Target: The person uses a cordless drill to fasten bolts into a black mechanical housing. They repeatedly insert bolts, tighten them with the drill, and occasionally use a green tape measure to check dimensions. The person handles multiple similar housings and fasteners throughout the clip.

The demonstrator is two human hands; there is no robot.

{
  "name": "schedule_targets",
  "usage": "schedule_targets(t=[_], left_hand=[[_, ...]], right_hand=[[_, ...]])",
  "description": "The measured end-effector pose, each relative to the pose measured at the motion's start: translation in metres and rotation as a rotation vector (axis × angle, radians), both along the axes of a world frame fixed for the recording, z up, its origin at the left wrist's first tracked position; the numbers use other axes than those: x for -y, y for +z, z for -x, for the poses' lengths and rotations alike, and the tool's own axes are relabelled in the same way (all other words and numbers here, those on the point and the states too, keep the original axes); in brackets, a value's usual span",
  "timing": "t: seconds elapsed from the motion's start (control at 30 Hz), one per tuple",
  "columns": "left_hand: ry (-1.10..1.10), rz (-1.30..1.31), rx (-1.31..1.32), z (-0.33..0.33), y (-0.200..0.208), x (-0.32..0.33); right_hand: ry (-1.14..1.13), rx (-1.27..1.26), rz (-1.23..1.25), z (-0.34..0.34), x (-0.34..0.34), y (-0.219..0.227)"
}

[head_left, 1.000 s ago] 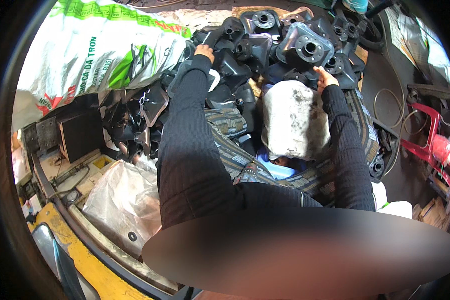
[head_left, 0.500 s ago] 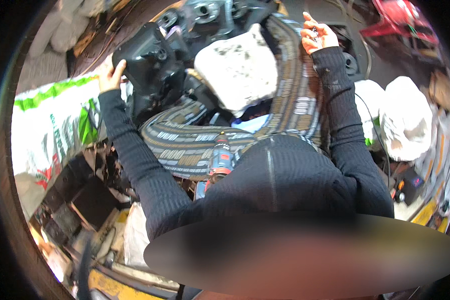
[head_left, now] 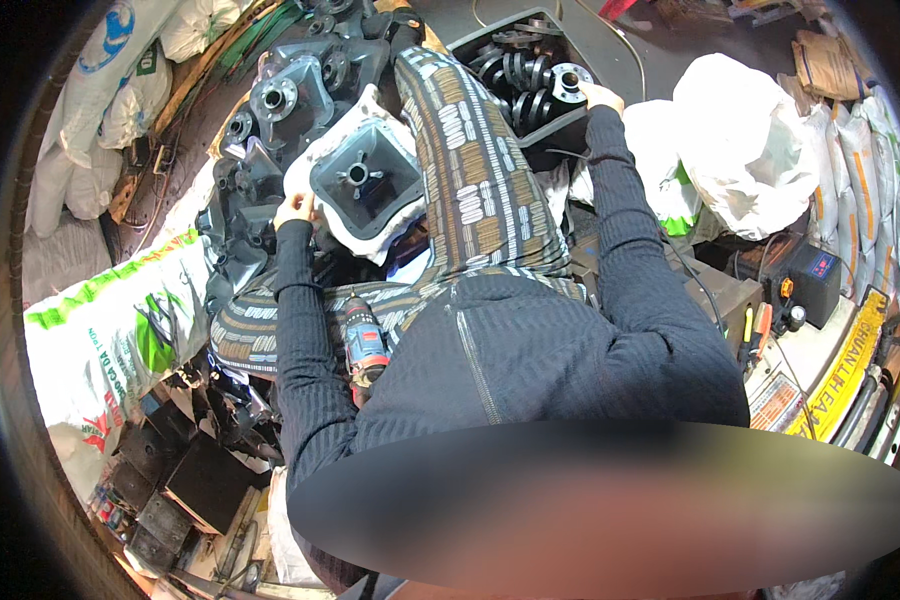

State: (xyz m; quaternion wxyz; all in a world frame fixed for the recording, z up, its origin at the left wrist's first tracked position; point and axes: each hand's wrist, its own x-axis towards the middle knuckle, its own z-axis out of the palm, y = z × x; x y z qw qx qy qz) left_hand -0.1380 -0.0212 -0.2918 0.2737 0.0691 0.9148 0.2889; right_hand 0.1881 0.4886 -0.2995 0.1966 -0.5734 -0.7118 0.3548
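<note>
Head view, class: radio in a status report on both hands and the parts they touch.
Left hand steadies grey funnel-shaped housing on lap. Right hand on flanged disc in crate of black discs. Cordless drill between knees, untouched.

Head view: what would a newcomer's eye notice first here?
Probably the black funnel-shaped casting on a white cloth over the person's lap, steadied at its edge by the left hand. The right hand reaches to a crate of black flanged discs at upper centre. A red and blue cordless drill lies between the legs.
</note>
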Motion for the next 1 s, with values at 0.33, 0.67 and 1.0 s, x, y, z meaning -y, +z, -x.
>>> schedule_targets(t=[0.33,0.67,1.0], left_hand=[[-0.199,-0.151,-0.194,-0.045,0.026,0.021],[-0.207,-0.141,-0.378,-0.070,0.065,0.021],[-0.135,-0.090,-0.327,-0.074,0.080,0.011]], right_hand=[[0.225,0.301,-0.178,0.055,0.006,-0.010],[-0.104,-0.047,0.739,0.058,-0.015,-0.050],[0.975,-0.449,0.005,0.138,0.178,0.135]])
